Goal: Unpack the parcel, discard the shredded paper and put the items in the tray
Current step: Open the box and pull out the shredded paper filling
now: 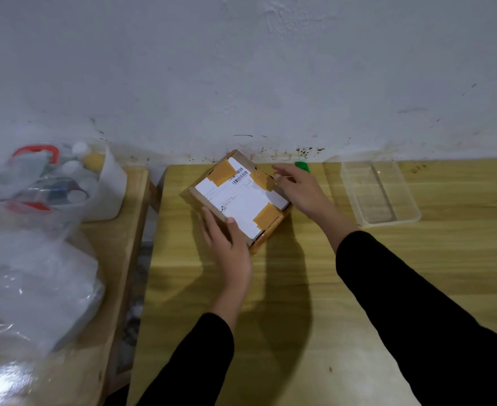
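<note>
A cardboard parcel (238,197) with a white shipping label and brown tape stands closed on the wooden table, near the wall. My left hand (226,244) grips its near left corner, thumb on the top. My right hand (297,191) rests against the parcel's right side, fingers pinching at the tape by the far right edge. An empty clear plastic tray (379,191) lies on the table to the right of the parcel. The parcel's contents are hidden.
A small green object (303,166) lies by the wall behind my right hand. To the left, a second table (118,253) carries clear plastic bags (30,259) and a white tub of bottles (88,177). A gap separates the two tables.
</note>
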A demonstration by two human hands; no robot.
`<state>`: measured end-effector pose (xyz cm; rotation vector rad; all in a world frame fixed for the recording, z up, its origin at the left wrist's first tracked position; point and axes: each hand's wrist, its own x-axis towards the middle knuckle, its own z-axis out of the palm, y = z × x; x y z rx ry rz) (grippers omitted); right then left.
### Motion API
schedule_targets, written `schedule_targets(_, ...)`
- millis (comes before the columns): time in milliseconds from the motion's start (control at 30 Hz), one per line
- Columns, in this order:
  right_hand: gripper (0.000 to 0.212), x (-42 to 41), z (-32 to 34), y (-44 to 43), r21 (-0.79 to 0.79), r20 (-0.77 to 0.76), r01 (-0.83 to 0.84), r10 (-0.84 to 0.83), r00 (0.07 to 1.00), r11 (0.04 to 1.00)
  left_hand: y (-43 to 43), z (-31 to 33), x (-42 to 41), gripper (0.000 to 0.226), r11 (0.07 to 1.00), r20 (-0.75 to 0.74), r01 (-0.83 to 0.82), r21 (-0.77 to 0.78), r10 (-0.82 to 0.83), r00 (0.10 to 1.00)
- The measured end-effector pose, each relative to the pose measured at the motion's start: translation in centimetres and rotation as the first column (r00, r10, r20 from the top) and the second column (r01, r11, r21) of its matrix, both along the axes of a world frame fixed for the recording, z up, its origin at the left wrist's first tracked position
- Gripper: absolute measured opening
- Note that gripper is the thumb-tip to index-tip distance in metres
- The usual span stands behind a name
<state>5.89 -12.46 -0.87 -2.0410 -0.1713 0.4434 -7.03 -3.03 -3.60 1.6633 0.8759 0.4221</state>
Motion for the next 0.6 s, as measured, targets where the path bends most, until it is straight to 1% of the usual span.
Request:
schedule_targets(67, 0.035, -0.6, 0.0, -0.1, -0.006, -0.030, -0.054, 0.054, 0.998, 0.999, -0.8, -0.6, -1.6, 0.058, 0.998, 0.006, 0.069, -0.008, -0.069, 0.998)
schedule_targets(133, 0.035, -1.8, -0.3, -0.6, 0.047, -0.018, -0.016, 0.016, 1.000, 0.999, -1.1, -1.2, -2.6, 0.058, 0.992, 0.028, 0.125, -0.016, -0.124, 0.992)
schedule_targets(200, 0.035, -3.4, -0.7, -1.3, 0.094, -0.022, 0.035, -0.033, 0.999, 0.995, -1.0, -1.4, -3.4, 0.056, 0.990, 0.063, 0.133, -0.051, -0.129, 0.990)
schedule_targets(300, 0.036, -6.6, -1.8, -2.1, 0.122, 0.009, 0.110, -0.112, 0.994, 0.986, -0.8, -1.3, -4.7, 0.052, 0.994, 0.073, 0.080, -0.068, -0.075, 0.994)
schedule_targets(433, 0.038, -13.6, -3.4, -1.8, 0.206, 0.119, 0.258, -0.286, 0.951, 0.944, -1.2, -0.7, -7.0, 0.052, 0.997, 0.055, -0.057, -0.050, 0.059, 0.997)
schedule_targets(533, 0.037, -18.5, -4.2, -1.0, 0.204, 0.145, 0.303, -0.335, 0.931, 0.931, -1.2, -0.2, -8.3, 0.052, 0.989, 0.007, -0.148, 0.015, 0.148, 0.989)
schedule_targets(600, 0.031, -20.0, -4.4, -0.9, 0.200, 0.190, 0.303, -0.340, 0.921, 0.932, -0.3, -0.1, -8.6, 0.050, 0.988, 0.021, -0.151, 0.014, 0.151, 0.988)
